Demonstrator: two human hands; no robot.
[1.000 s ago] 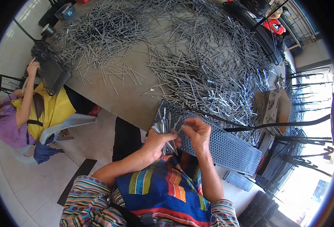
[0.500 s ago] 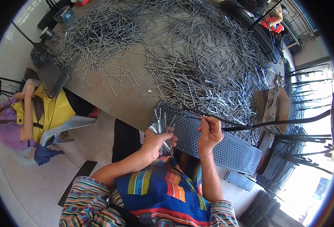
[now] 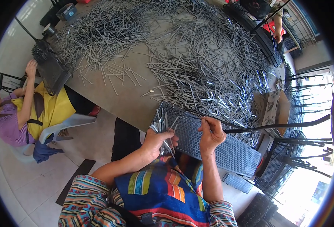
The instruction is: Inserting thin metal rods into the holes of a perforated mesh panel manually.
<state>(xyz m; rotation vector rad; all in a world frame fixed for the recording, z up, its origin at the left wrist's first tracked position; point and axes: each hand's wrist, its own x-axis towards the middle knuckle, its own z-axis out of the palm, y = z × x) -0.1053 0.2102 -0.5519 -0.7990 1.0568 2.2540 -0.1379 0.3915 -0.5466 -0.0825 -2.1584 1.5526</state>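
My left hand (image 3: 154, 142) is closed round a bundle of thin metal strips (image 3: 161, 122) that fan out above and below the fist. That hand is over the left end of a long dark tray-like panel full of round holes (image 3: 231, 153), which slants down to the right across my lap and the table edge. Above the panel's middle, my right hand (image 3: 212, 137) has thumb and fingertips pinched together. Whatever lies between those fingertips is too small to make out. Just beyond it, a bent black bar (image 3: 288, 126) runs along the panel's far side and out to the right.
Heaps of loose metal strips (image 3: 212, 72) cover much of the table (image 3: 129, 102). At the left, a seated person in a yellow apron (image 3: 47, 108) works beside another dark panel (image 3: 52, 73). Black mesh racks with hooked bars (image 3: 307, 140) stand at the right. Another person's arm (image 3: 278, 24) shows at top right.
My right hand has shifted slightly right, and the dark sliver seen at its fingertips no longer shows. The left hand keeps its bundle. The seated person has raised a hand to the other panel.
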